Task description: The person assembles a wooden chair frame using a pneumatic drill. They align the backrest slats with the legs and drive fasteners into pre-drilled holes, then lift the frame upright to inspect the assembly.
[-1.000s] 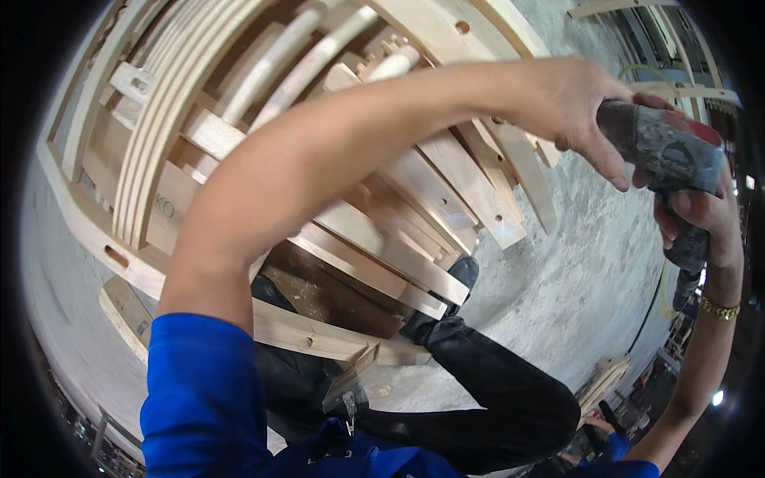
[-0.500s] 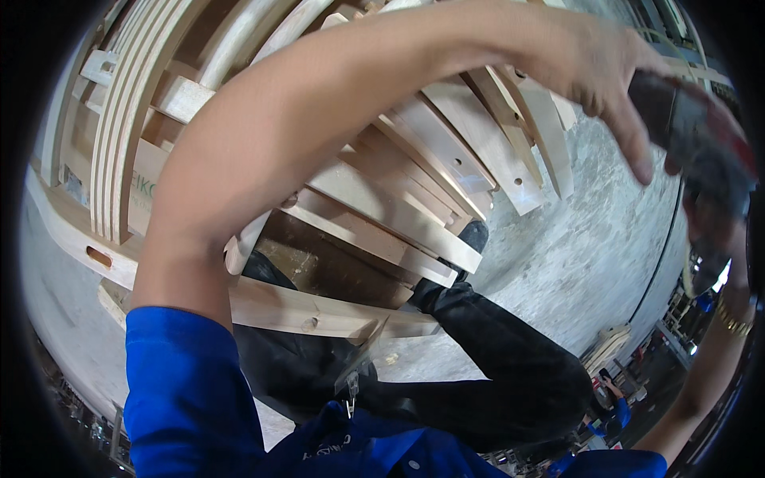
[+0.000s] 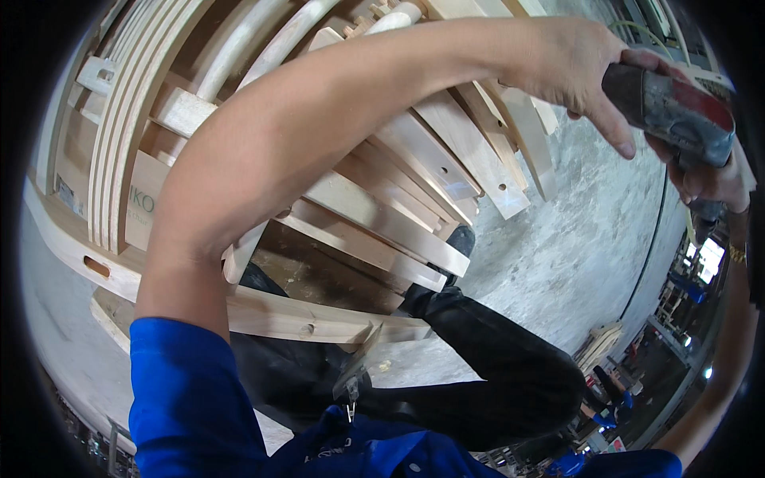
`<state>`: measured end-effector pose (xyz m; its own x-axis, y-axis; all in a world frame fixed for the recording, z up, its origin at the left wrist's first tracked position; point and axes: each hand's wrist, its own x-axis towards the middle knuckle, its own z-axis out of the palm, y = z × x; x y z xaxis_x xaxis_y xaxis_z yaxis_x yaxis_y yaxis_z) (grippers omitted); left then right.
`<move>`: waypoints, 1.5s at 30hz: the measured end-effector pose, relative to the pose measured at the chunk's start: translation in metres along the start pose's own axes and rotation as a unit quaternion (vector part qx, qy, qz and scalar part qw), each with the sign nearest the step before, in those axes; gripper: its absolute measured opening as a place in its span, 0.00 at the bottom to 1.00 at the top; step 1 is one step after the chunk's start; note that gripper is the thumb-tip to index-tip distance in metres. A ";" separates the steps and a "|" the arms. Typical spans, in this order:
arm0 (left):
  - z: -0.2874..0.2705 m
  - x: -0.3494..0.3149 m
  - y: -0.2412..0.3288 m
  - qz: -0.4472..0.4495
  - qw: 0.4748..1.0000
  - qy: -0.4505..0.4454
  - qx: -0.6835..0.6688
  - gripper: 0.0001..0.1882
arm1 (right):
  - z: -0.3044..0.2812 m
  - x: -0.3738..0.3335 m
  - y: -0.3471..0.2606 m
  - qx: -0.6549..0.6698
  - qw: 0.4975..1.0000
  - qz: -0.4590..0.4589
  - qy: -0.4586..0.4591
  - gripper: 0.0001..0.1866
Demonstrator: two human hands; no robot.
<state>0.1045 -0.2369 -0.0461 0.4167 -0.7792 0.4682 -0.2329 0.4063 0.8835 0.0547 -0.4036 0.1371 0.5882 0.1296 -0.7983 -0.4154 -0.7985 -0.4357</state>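
A worn power tool [image 3: 692, 114], black at one end with a grey and red body, is held up at the upper right. Its exact kind is not clear. My right hand [image 3: 721, 182] is closed around its lower side, partly cut off by the dark rim. My left arm reaches across the view, and my left hand [image 3: 578, 68] is at the black end. Its fingers curl behind the tool, while the thumb points down, apart from it. Beneath the left forearm lie several pale wooden slats [image 3: 398, 221], some with drilled holes.
Curved wooden frames [image 3: 119, 135] stand at the left, beside a cardboard box [image 3: 143, 195]. A long wooden rail [image 3: 319, 319] crosses in front of my dark-trousered legs [image 3: 510, 350]. Concrete floor [image 3: 582, 223] extends right. Another person in blue [image 3: 612, 410] is farther off, lower right.
The tool and both hands have shifted slightly left, and the tool is less blurred now. The wooden parts have shifted a little in the view.
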 end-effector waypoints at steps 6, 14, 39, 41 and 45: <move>-0.005 -0.004 0.012 0.002 0.999 -0.026 -0.039 0.42 | 0.018 -0.009 0.009 0.034 0.992 0.025 0.122 0.55; -0.010 -0.006 0.018 -0.051 0.997 -0.050 -0.041 0.45 | 0.028 -0.011 -0.010 0.067 0.992 0.002 0.108 0.41; -0.080 -0.055 0.020 -0.026 0.697 0.415 0.584 0.06 | 0.024 -0.005 -0.025 0.014 0.998 -0.013 0.057 0.45; -0.080 -0.056 0.019 -0.030 0.706 0.408 0.578 0.07 | 0.023 -0.004 -0.027 0.015 0.999 -0.010 0.050 0.45; -0.082 -0.055 0.016 -0.013 0.700 0.422 0.575 0.06 | 0.021 -0.001 -0.023 0.002 0.999 -0.029 0.045 0.44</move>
<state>0.1501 -0.1486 -0.0566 0.6918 -0.0213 0.7218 -0.5668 -0.6353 0.5245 0.0491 -0.3728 0.1397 0.6714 0.1221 -0.7310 -0.3815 -0.7887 -0.4822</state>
